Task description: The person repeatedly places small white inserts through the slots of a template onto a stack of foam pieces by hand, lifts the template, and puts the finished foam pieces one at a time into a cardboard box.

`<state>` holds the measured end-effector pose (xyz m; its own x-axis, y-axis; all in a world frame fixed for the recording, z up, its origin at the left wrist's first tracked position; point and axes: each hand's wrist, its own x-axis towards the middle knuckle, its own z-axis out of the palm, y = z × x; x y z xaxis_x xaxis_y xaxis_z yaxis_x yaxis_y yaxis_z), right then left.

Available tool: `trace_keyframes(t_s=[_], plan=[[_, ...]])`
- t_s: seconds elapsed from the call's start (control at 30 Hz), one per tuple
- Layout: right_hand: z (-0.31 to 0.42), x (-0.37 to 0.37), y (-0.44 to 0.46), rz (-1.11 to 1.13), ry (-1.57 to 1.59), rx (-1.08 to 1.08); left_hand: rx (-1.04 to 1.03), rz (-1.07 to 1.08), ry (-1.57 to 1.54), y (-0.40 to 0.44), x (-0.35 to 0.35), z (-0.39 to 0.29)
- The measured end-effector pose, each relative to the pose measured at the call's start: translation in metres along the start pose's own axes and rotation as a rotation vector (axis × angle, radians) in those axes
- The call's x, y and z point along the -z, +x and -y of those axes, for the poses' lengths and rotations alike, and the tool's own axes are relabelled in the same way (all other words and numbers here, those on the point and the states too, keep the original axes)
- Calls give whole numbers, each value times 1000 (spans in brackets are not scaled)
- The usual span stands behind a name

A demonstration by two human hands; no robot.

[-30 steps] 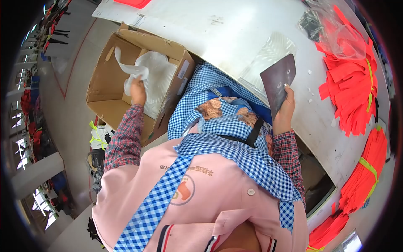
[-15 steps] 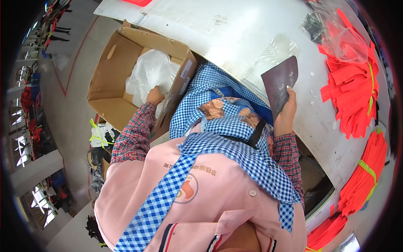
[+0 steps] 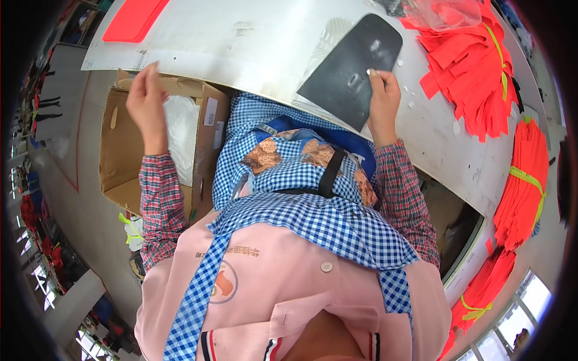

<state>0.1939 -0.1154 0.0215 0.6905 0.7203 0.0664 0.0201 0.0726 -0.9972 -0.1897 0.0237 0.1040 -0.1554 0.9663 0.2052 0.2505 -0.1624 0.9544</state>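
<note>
My right hand (image 3: pixel 384 105) grips the near right edge of a black flat panel (image 3: pixel 355 69), thumb on top. The panel has one rounded end and light scuffs, and lies tilted over the white table. A clear striped plastic sheet (image 3: pixel 325 45) shows partly beneath it. My left hand (image 3: pixel 147 99) is raised over the cardboard box (image 3: pixel 114 144), its fingers bent and a little apart, slightly blurred, with nothing visible in them. Inside the box is a translucent white plastic bag (image 3: pixel 180 135).
The white table (image 3: pixel 241 54) spans the front. Red flat pieces (image 3: pixel 135 18) lie at its far left. Bundles of red strips (image 3: pixel 475 72) tied with yellow bands are along the right, one (image 3: pixel 521 183) nearer the corner. Clear plastic wrap (image 3: pixel 442 13) covers the far bundle.
My left hand has come up out of the box, away from the plastic bag. My right hand has moved the panel forward and turned it flatter over the table. The view has shifted.
</note>
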Motion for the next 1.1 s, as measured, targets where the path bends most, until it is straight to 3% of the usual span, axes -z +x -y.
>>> trace_keyframes(t_s=[0.03,0.1,0.17,0.4,0.5,0.8,1.1], plan=[[-1,-1,7,24,-89,80,-160,99,21,-9,-25,-8],[-9,-1,21,88,-141,65,-85,387,102,-34,-69,-17],[-14,-3,32,138,-195,51,-336,568,182,-59,-108,-21],[-3,-16,36,287,-472,32,-725,867,453,-103,-165,9],[1,-14,36,319,-551,-10,-779,898,555,-108,-170,22],[13,-4,19,122,-597,-30,-684,926,484,-112,-167,26],[11,-2,19,150,-646,-51,-684,907,480,-111,-165,29]])
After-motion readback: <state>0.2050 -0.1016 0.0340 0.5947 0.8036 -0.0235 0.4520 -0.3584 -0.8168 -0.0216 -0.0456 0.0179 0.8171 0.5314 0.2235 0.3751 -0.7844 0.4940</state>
